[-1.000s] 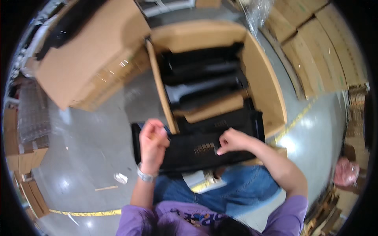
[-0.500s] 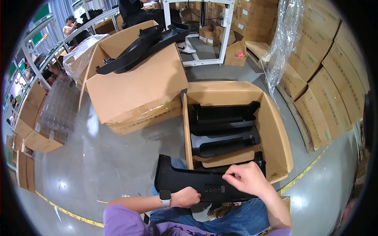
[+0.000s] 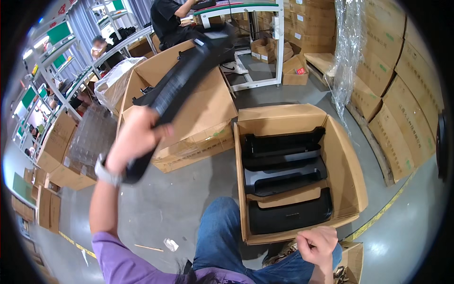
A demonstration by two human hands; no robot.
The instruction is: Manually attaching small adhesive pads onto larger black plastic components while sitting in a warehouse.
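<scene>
My left hand (image 3: 137, 139) grips a long black plastic panel (image 3: 182, 90), blurred by motion, tilted upward over the large carton on the left. The panel's lower end runs beside my wrist. Other black panels (image 3: 146, 98) lie on that carton, partly hidden behind the held one. My right hand (image 3: 319, 244) is closed by the near edge of the open carton (image 3: 347, 170); the inside of its fingers is hidden. Inside this carton lie several black panels. The nearest panel (image 3: 291, 212) lies flat side up.
The large carton (image 3: 198, 113) stands left of the open one. A white-framed workbench (image 3: 257, 84) is behind, with a person in black (image 3: 165, 19) beside it. Stacked cartons (image 3: 402, 109) on a pallet line the right side. Scraps (image 3: 170, 244) lie on the grey floor.
My left hand has carried the black panel from my lap up and left to the large carton. My right hand has come off the panel and moved down and right. The view shifted left.
</scene>
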